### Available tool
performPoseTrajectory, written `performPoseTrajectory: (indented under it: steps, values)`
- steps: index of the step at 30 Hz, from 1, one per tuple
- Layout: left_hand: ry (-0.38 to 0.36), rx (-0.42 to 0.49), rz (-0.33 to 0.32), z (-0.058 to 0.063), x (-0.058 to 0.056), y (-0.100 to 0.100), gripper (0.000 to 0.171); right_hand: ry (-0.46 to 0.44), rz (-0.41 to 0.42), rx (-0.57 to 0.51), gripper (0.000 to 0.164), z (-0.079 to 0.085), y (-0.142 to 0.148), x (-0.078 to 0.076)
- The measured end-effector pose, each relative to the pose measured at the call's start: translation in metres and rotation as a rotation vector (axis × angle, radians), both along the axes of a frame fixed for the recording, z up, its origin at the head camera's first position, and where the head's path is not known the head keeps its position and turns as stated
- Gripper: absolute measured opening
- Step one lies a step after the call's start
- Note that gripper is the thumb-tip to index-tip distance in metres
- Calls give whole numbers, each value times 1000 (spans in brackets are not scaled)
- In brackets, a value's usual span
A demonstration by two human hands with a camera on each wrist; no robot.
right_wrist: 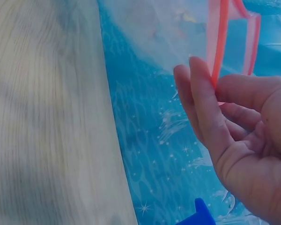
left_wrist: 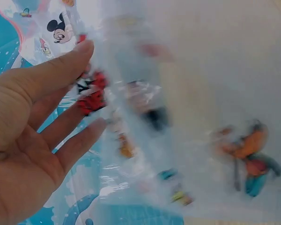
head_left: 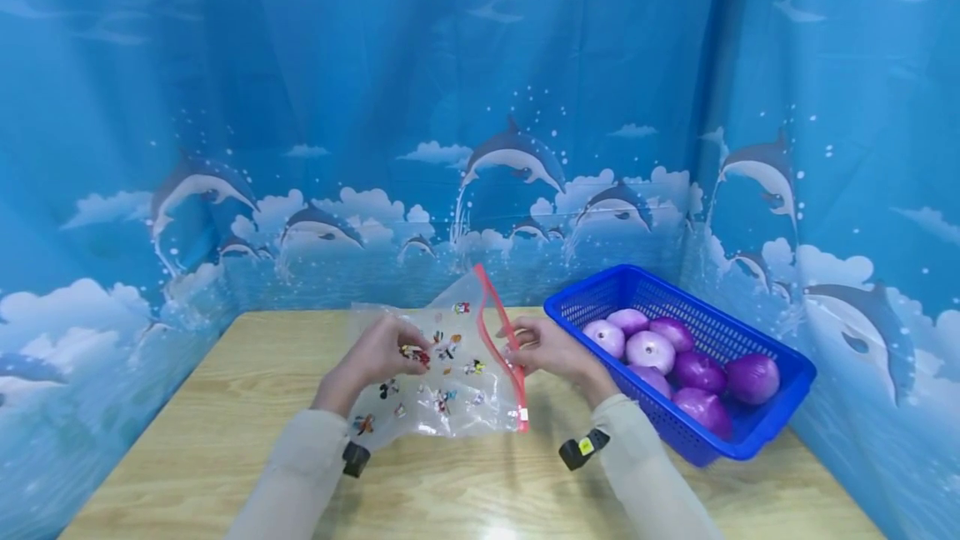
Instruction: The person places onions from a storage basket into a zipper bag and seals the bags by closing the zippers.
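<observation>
A clear plastic zip bag (head_left: pixel 450 394) printed with small cartoon figures is held up over the wooden table, its red zip edge (head_left: pixel 491 298) facing right and parted into two strips. My left hand (head_left: pixel 378 352) pinches the bag's side between thumb and fingers; in the left wrist view the thumb (left_wrist: pixel 75 63) presses on the film beside a red print. With my right hand (head_left: pixel 555 352) I grip the red edge; the right wrist view has the strip (right_wrist: pixel 218 42) between thumb and fingers. No contents show inside the bag.
At the right of the wooden table (head_left: pixel 225 407) stands a blue plastic basket (head_left: pixel 787 394) with several purple onions (head_left: pixel 701 373) in it. A blue curtain (head_left: pixel 375 107) printed with dolphins hangs behind and along both sides. Each wrist carries a small black camera (head_left: pixel 577 450).
</observation>
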State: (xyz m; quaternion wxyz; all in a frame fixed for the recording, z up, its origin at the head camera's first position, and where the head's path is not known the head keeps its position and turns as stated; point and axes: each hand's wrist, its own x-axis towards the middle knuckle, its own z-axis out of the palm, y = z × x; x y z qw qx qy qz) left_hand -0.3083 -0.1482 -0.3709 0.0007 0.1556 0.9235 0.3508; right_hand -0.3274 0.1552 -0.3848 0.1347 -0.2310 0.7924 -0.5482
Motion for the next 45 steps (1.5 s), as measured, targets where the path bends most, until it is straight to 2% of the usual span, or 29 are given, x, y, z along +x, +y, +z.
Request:
performPoseTrajectory:
  steps: [5, 11, 14, 18, 25, 32, 37, 45]
  values:
    - [4, -9, 3, -2, -2, 3, 36, 15, -12, -1, 43, -1, -3, 0]
    - [25, 64, 97, 10, 4, 23, 36, 4, -27, -4, 43, -3, -8, 0]
    - [57, 97, 153, 21, 8, 39, 37, 15, -36, -2, 44, -2, -10, 1]
    - [82, 99, 210, 32, 15, 62, 43, 21, -39, -1, 45, 0, -12, 2]
    - [52, 73, 292, 35, 20, 86, 55, 15, -32, 8, 47, 2, -12, 3]
    - [-9, 94, 303, 32, 22, 96, 62, 20, -22, 9, 48, 1, -12, 2]
    - [-23, 97, 299, 31, 22, 99, 54, 19, -21, 30, 49, 1, -14, 2]
    - [-52, 190, 246, 28, 23, 92, 49, 23, -32, 20, 49, -2, -15, 2]
